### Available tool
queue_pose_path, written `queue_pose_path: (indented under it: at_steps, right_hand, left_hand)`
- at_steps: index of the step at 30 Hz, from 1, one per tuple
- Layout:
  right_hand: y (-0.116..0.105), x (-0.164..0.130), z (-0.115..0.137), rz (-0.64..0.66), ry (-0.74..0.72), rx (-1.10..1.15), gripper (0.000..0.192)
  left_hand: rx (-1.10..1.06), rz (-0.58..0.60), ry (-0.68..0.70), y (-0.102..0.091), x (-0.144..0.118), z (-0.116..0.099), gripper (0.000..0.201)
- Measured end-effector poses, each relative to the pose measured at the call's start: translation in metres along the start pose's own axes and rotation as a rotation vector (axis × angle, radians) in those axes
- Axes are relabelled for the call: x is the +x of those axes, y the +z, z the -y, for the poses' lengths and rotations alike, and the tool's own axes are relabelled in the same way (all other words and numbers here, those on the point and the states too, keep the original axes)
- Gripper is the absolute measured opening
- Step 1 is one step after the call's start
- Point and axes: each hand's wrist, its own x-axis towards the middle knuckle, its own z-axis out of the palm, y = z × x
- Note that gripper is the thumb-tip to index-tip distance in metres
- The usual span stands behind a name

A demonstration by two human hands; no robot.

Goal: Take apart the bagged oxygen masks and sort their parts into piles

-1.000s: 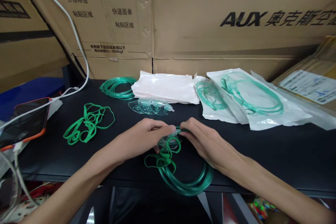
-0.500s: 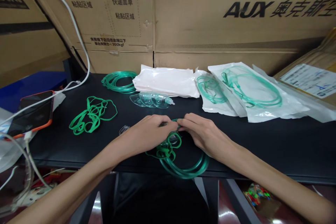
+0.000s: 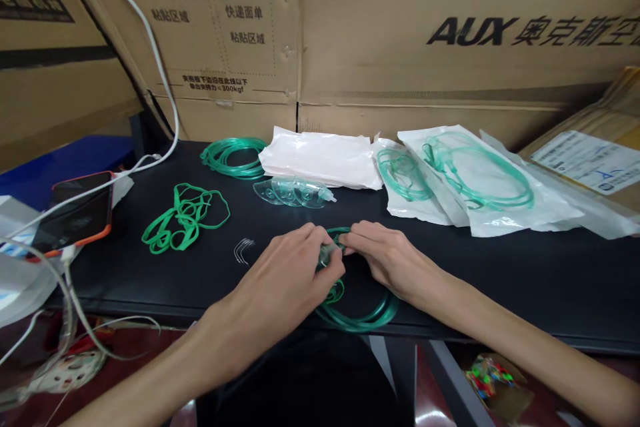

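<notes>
The left hand (image 3: 293, 267) and right hand (image 3: 385, 257) meet fingertip to fingertip at the near middle of the table (image 3: 500, 280). Both pinch a small clear connector (image 3: 327, 253) where it joins the green tubing (image 3: 360, 313). The rest of that tubing lies coiled under the hands, partly over the table's front edge. The step in hand looks like joining or parting tube and fitting; the next move would call for a firm, straight push or pull without kinking the tube. Beyond lie clear masks (image 3: 295, 191), loose straps (image 3: 183, 219), small metal clips (image 3: 243, 250), another coil (image 3: 233, 157) and bagged sets (image 3: 450, 177).
</notes>
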Motion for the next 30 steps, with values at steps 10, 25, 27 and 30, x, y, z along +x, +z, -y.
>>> queue_pose_path:
  at_steps: [10, 25, 27, 30]
  right_hand:
    - [-0.002, 0.002, -0.001, 0.034, 0.063, -0.037, 0.029]
    - [-0.030, -0.006, 0.007, -0.053, 0.193, -0.214, 0.043]
    - [-0.030, -0.012, 0.005, -0.149, 0.366, -0.230, 0.040]
    - [-0.027, -0.017, -0.002, -0.155, 0.613, -0.237, 0.041]
  left_hand:
    - [0.130, -0.291, 0.142, 0.000, -0.028, 0.003, 0.012]
    - [-0.132, -0.271, -0.103, -0.001, 0.017, 0.026, 0.022]
    - [-0.119, -0.288, -0.087, 0.004, 0.018, 0.028, 0.021]
    - [-0.095, -0.301, -0.062, 0.012, 0.019, 0.030, 0.021]
